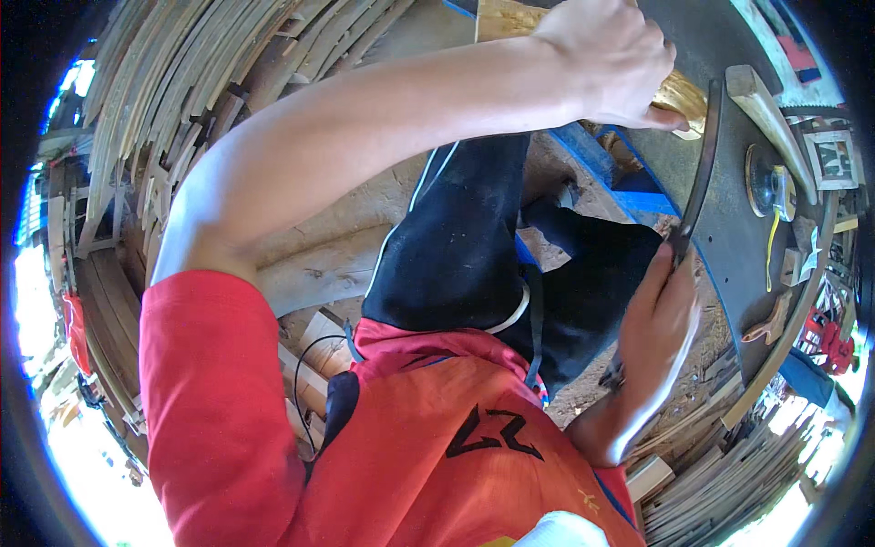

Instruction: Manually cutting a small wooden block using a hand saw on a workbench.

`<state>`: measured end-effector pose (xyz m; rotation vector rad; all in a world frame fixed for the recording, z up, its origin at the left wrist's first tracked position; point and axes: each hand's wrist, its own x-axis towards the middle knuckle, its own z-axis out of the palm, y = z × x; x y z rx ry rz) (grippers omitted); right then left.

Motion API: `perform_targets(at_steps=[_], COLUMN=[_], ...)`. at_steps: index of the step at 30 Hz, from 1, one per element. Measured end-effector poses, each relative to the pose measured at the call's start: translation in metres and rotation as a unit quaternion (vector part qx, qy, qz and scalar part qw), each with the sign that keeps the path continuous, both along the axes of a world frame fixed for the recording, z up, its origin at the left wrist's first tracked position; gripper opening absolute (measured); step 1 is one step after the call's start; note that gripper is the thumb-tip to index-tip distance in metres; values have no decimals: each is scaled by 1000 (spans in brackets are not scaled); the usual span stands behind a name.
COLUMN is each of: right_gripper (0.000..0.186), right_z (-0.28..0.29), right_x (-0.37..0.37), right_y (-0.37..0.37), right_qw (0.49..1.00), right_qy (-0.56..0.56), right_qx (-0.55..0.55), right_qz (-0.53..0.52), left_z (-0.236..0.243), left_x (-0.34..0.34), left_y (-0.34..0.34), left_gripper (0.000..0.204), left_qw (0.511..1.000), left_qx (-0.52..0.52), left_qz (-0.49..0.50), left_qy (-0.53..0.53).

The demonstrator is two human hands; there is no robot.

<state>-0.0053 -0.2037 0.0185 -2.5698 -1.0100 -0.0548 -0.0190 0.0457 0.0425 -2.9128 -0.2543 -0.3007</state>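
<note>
My left hand is closed over a golden-yellow piece of wood at the top of the dark worktop; part of the wood is hidden beneath it. Lower at the right, my right hand grips a long, narrow dark tool, whose blade-like length points up past the wood piece's right end. Just right of that tool lie a long wooden piece like a mallet or handle, a round dark object and a yellow tape measure.
Stacks of long wooden slats fill the upper left, with more at lower right. Logs lie on the ground beside my legs. A blue metal frame supports the worktop. Small wooden blocks and a wooden-handled item sit along its right side.
</note>
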Motion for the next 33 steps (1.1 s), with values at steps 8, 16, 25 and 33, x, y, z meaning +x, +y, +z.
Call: perform_targets(at_steps=[8,16,25,33], right_gripper=[30,30,38,38], right_z=[16,12,8,2], right_x=[3,14,20,26], right_y=[7,-17,-10,1], right_qw=[992,995,998,999], right_qy=[97,40,29,16], right_qx=[-62,51,-43,-43], right_qz=[-52,-74,-26,-20], left_z=[-7,3,2,3], left_x=[13,2,0,4], left_y=[3,0,-6,-1], left_gripper=[74,78,78,73], left_qw=[999,999,999,1000], left_qx=[35,38,39,11], left_qz=[12,-4,6,-5], left_qy=[-4,-22,-26,-22])
